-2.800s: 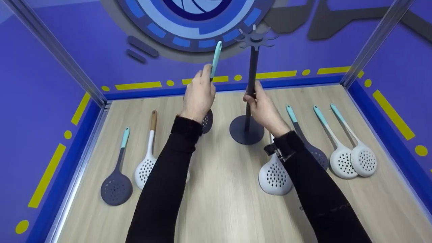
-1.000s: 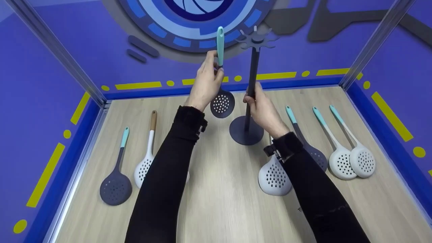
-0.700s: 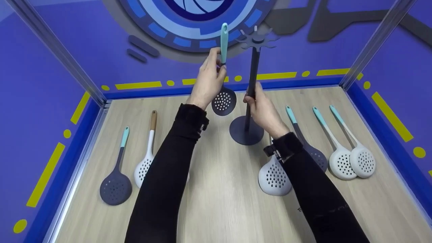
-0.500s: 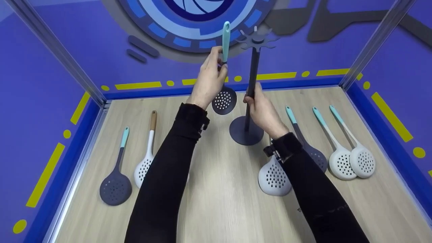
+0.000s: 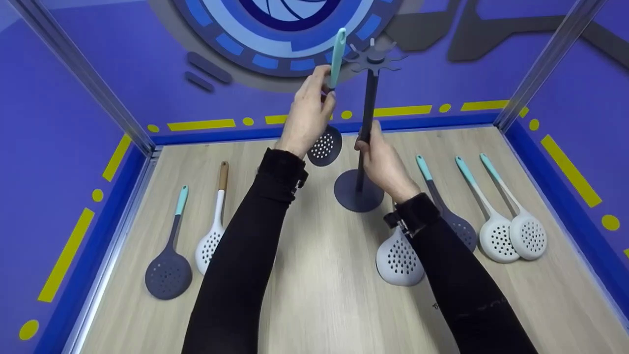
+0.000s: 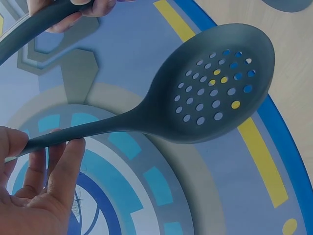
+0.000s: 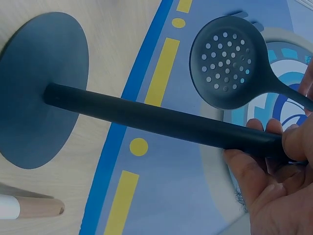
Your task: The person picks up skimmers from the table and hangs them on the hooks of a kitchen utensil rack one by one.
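My left hand point(image 5: 307, 105) pinches a dark grey skimmer point(image 5: 325, 146) by its shaft, just below the mint handle. The handle points up, leaning right, close beside the hooked top point(image 5: 376, 58) of a dark utensil stand. In the left wrist view the skimmer's perforated head point(image 6: 220, 88) hangs free, with thumb and fingertips on the shaft. My right hand point(image 5: 388, 160) grips the stand's pole point(image 5: 369, 98) around its middle. The stand's round base point(image 5: 350, 194) is over the wooden table, and its hooks hold nothing.
On the left lie a dark skimmer point(image 5: 168, 275) and a white, wood-handled one point(image 5: 211, 248), partly behind my left arm. A white skimmer point(image 5: 399, 260), a dark one point(image 5: 459, 226) and two overlapping white ones point(image 5: 528, 233) lie right. Blue walls point(image 5: 565, 123) enclose the table point(image 5: 314, 295).
My left hand has risen and moved right with the skimmer, bringing its handle nearer the stand's top. The handle now tilts further right. My right hand and the stand have stayed put.
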A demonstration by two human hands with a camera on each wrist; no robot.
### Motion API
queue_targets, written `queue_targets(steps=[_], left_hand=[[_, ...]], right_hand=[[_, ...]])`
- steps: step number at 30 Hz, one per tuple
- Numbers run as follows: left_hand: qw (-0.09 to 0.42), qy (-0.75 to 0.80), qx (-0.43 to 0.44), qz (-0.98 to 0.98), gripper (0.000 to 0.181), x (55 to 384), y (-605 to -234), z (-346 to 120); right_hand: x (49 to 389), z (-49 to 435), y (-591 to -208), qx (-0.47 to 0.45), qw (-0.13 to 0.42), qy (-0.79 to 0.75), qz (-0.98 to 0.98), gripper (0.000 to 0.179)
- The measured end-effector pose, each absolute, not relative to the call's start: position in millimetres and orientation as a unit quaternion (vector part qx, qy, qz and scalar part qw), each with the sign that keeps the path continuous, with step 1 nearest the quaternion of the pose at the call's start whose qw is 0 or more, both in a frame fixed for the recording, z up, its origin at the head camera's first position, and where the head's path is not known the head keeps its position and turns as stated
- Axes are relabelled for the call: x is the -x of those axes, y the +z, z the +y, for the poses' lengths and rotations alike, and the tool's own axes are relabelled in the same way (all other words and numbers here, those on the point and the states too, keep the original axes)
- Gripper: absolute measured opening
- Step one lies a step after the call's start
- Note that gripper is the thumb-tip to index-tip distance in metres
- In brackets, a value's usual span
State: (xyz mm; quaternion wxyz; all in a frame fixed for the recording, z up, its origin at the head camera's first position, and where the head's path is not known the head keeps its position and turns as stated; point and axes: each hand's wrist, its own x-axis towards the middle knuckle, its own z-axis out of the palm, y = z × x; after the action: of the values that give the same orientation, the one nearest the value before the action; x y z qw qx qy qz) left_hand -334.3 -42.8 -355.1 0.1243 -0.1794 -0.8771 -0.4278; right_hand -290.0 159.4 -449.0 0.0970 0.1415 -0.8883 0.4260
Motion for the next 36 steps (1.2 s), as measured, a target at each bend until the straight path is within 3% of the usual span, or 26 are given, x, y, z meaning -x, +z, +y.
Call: queue_targets(steps=[36], left_hand=[[0.144,-0.393,0.195,-0.887,0.046,331.0,-361.8,-39.1]], right_hand=[[290.5,160.3,-448.5,-0.139,0.086,0.428,-0.889,0.018]])
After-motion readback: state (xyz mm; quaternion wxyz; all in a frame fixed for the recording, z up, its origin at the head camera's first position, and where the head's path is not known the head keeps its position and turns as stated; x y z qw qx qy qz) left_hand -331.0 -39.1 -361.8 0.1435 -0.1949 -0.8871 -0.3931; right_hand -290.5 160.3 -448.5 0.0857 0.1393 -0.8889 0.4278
